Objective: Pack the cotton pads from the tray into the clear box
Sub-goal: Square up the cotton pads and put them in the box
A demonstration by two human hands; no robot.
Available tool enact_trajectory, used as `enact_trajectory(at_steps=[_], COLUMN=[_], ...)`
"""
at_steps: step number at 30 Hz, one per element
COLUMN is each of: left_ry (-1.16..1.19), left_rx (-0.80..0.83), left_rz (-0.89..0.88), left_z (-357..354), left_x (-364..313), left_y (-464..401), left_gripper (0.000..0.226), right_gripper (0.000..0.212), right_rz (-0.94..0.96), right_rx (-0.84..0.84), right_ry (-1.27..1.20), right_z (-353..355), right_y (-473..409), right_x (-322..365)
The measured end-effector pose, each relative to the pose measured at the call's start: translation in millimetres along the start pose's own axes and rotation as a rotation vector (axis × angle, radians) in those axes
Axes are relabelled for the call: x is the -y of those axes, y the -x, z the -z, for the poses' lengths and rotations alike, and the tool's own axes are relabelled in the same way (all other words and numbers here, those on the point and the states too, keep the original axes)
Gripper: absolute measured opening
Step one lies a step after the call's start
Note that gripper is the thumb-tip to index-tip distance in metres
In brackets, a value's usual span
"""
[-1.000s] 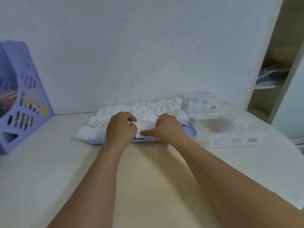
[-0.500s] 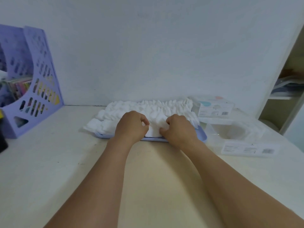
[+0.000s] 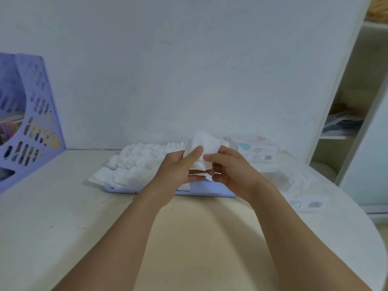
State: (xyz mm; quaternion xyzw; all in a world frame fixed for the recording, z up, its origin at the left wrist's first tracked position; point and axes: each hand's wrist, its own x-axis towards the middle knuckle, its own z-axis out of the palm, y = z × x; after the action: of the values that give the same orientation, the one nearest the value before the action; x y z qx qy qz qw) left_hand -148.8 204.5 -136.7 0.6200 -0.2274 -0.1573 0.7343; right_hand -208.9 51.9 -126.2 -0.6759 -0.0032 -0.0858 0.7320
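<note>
Two bare forearms are reaching over the pale bench. The left hand and right hand are together pinching a small stack of soft white cotton pads above the lilac tray, which is heaped with pads. The clear box is sitting right of the tray.

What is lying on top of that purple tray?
White cotton pads are heaped across the tray, overhanging its left edge. Both hands cover its right part, so what lies there is unseen.
</note>
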Motion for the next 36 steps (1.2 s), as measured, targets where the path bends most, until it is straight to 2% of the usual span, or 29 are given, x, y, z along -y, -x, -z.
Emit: enact_trajectory(at_steps=[4,6,8,11,14,25,29,32,34,36], left_ry=[0.027,-0.018,0.006,0.204,0.302,0.394,0.369,0.301,0.298,0.287], left_rx=[-0.062,-0.030,0.031,0.105,0.136,0.100,0.031,-0.031,-0.026,0.029], left_rz=[-0.012,0.002,0.037,0.141,0.146,0.198,0.195,0.192,0.196,0.184], left_z=[-1,-2,-5,-10,-9,-11,-12,-14,-15,-16], left_x=[2,2,2,0,2,4,6,8,8,6], left_y=[1,2,4,6,4,4,2,-1,0,1], left_gripper=[0.031,0.032,0.036,0.043,0.036,0.029,0.028,0.029,0.027,0.028], right_gripper=[0.029,0.026,0.024,0.021,0.017,0.009,0.005,0.011,0.015,0.013], right_rz=[0.094,0.149,0.162,0.188,0.236,0.305,0.303,0.273,0.241,0.255], right_rx=[-0.156,-0.188,-0.184,-0.200,-0.216,-0.350,-0.434,-0.274,-0.187,-0.177], right_ry=[0.267,0.292,0.269,0.210,0.138,0.138,-0.023,-0.151,0.025,0.225], right_z=[7,10,12,14,17,12,18,23,21,16], right_y=[-3,-4,-5,-6,-7,-10,-8,-4,-3,-5], right_x=[2,2,0,-3,-5,-7,0,8,7,2])
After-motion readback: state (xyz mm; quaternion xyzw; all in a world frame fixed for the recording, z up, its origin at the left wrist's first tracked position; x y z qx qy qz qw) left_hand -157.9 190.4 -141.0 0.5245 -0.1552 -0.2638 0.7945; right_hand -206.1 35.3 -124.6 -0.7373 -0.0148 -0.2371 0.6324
